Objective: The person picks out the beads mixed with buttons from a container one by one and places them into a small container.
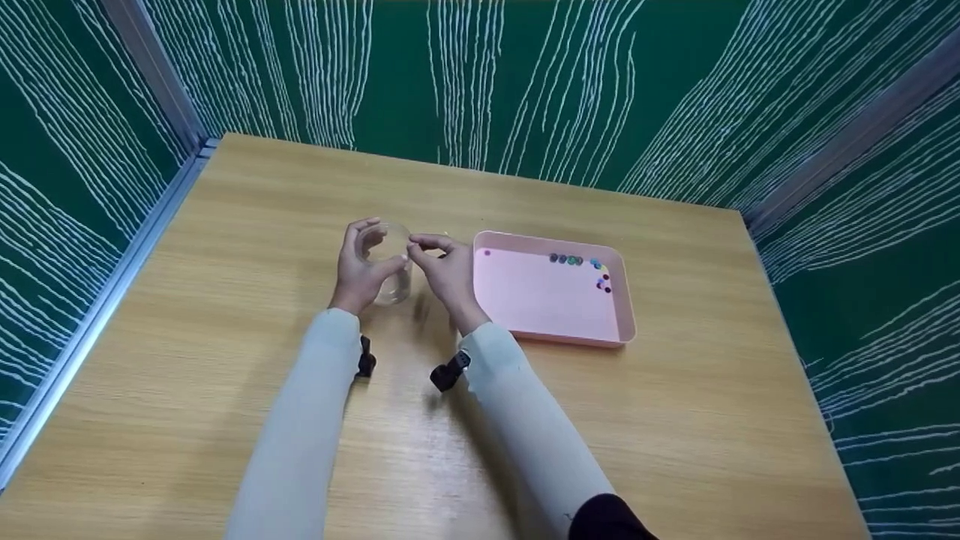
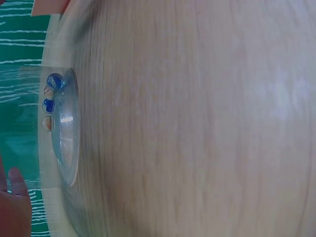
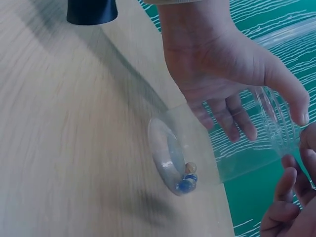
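My left hand [image 1: 361,270] grips a clear plastic jar [image 1: 396,281] near its threaded mouth, thumb on the near side and fingers round the far side. In the right wrist view the jar tilts, its base close over the table. Blue and orange-tinted glass marbles [image 2: 54,81] lie at its bottom. My right hand [image 1: 448,277] is at the jar's mouth, thumb and forefinger pinched together at the rim. I cannot tell whether a small thing is between those fingertips. In the right wrist view, its fingers [image 3: 289,182] are curled right beside the rim.
A shallow pink tray [image 1: 551,307] lies just right of my right hand. Inside it, a row of dark and green marbles [image 1: 566,259] runs along the back, with several small coloured beads [image 1: 602,279] near the right wall. Green panels with white lines edge the wooden table [image 1: 675,420].
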`<move>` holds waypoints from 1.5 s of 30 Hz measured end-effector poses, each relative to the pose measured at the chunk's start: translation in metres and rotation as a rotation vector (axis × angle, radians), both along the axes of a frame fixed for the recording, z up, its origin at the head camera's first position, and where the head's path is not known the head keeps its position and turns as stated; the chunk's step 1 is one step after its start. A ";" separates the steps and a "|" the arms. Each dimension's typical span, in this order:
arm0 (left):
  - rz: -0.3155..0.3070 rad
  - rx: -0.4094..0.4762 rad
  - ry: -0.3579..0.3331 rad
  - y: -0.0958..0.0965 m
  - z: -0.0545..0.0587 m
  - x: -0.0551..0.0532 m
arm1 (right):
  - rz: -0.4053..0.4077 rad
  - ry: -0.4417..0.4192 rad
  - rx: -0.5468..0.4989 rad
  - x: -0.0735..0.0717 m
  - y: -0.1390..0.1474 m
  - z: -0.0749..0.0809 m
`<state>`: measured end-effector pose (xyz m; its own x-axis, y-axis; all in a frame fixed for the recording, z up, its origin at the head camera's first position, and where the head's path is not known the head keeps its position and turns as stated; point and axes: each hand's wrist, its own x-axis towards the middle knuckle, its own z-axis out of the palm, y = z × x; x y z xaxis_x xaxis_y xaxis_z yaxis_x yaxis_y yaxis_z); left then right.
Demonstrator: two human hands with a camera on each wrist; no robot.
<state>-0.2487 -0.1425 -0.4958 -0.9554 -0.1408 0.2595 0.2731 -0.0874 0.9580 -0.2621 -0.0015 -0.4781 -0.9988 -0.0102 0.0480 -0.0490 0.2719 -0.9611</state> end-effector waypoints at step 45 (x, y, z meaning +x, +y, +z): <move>-0.010 0.014 0.010 0.001 -0.002 0.000 | -0.031 0.135 -0.062 0.012 0.036 0.000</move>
